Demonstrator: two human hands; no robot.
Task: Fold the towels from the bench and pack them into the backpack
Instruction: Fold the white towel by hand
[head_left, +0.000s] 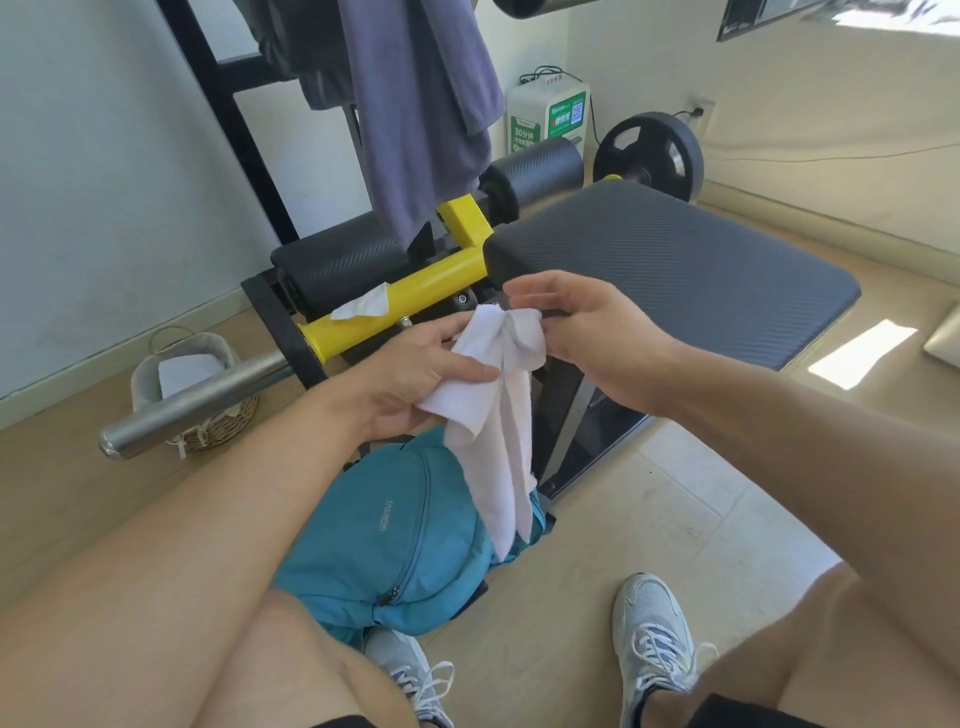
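Bare knees lowest; teal backpack (400, 540) on tan floor (649, 519). Left hand (415, 379) and right hand (587, 332) pinching white towel (498, 415); black bench (675, 270) at two o'clock.

White towel (498, 415) hangs bunched above the zipped teal backpack (395, 535).

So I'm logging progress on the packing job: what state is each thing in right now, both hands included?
Small white towel: unfolded, hanging from both hands above the backpack.
Teal fabric backpack: on the floor, front zipper shut; main opening cannot be seen.
Left hand: grips the towel.
Right hand: pinches the towel's top edge.
Black padded bench: seat bare.
Grey cloth: hanging from the rack.
White tissue: lying on the yellow bar.
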